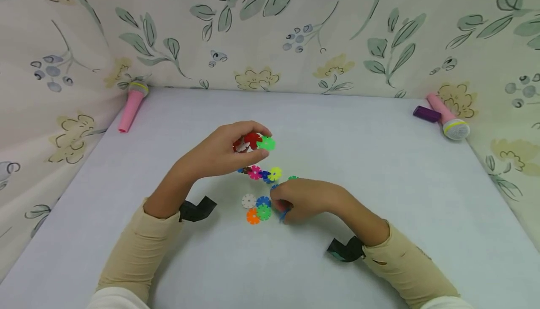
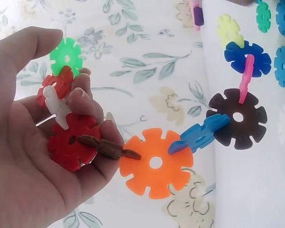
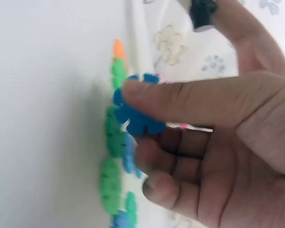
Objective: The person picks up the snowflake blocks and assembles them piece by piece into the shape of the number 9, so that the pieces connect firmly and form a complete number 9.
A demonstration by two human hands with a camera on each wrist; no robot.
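My left hand [image 1: 219, 152] holds one end of a chain of slotted plastic discs, its fingers curled about the links. In the left wrist view a green disc [image 2: 66, 56] is by the thumb tip, and a red disc [image 2: 75, 142] lies against the fingers. From there the chain runs through an orange disc [image 2: 156, 176] and a dark brown disc [image 2: 228, 130] to a yellow disc [image 1: 275, 174]. My right hand [image 1: 312, 199] pinches a blue disc [image 3: 145, 121] under the thumb, low over the table. Part of that disc is hidden by the thumb.
Beside the right hand lie a loose white disc [image 1: 248, 201], an orange disc [image 1: 253, 216] and a green disc [image 1: 264, 213]. Pink toy microphones [image 1: 132, 108] lie at both far corners, the right one touching a purple block [image 1: 426, 114]. Flowered cloth [image 1: 261, 32] hangs behind the white table [image 1: 363, 145].
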